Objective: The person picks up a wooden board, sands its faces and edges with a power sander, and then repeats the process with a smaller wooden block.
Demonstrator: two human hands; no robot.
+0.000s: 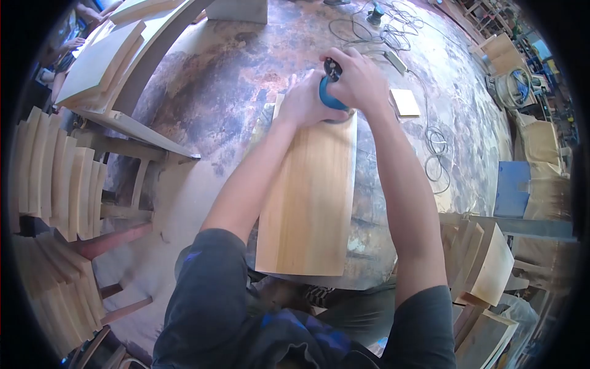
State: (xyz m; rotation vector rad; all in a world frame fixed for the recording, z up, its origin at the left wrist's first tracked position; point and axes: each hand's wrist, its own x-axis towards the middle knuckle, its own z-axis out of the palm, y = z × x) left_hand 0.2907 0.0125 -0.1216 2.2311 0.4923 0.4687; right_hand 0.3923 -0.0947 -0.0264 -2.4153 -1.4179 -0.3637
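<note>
A long pale wooden board point(310, 203) lies lengthwise in front of me on a stained work surface. At its far end sits a blue and black power sander point(329, 95), resting on the wood. My right hand point(362, 77) is closed around the sander's body from the right. From the left, my left hand point(304, 101) presses against the blue lower part, its fingers wrapped about it. The sander's underside and part of the board's far end are hidden by my hands.
A small pale wood piece point(404, 103) lies right of the board. Grey cables point(436, 144), a power strip point(395, 61) and another sander point(375, 13) are farther back. Stacked boards stand left point(55, 178) and right point(488, 264). Another person's hand point(75, 43) shows at upper left.
</note>
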